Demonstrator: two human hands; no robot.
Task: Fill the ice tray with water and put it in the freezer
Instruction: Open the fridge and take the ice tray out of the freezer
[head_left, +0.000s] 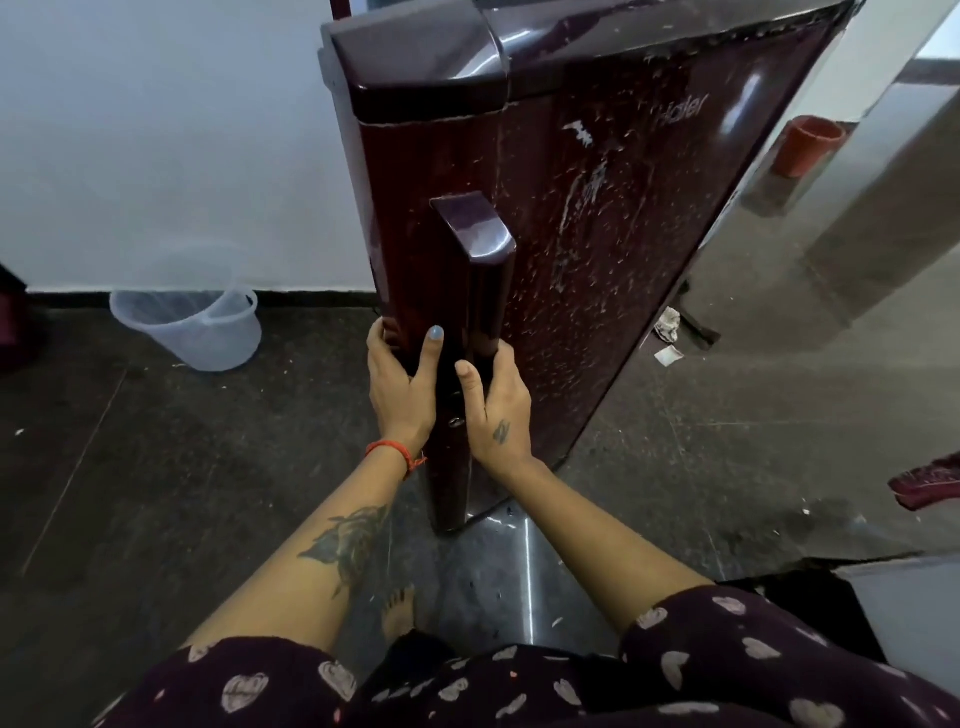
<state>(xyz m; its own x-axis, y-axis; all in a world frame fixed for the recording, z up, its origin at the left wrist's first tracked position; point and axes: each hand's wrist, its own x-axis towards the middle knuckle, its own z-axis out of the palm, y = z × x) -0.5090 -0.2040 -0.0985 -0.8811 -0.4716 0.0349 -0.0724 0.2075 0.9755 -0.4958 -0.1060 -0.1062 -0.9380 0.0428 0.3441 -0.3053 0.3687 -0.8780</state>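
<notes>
At 6 o'clock, nearest the camera, are two dark sleeves (727, 660) printed with pale hearts, and between them one bare foot (399, 613) on the dark floor (130, 493). Two bare forearms reach up toward the centre; the left one carries one dark tattoo and one orange thread band (396, 453) at the wrist.

Two hands meet at the centre on the one long vertical handle (475, 291) of a maroon fridge door (597, 249). The left hand (402, 387) grips the door's left edge, its fingers curled round that edge out of sight and its thumb, with a pale blue nail, lying straight up the handle's face. The right hand (498, 402), with one small tattoo on its back, grips the handle from the right, thumb up the front, fingers wrapped behind it.

The ice tray is not to be seen anywhere in view.

At 9 o'clock one clear plastic bucket (192, 327) stands on the floor against the white wall (156, 130). At 3 o'clock one red brush-like object (927, 480) lies at the frame's edge; what it is I cannot tell. Just right of the fridge's foot lie two pale scraps (667, 338).

Farther, at 1 o'clock, the door reads "Haier" (680, 111) in silver letters, amid many white scratches. At 2 o'clock one orange cup (808, 145) stands on a ledge
</notes>
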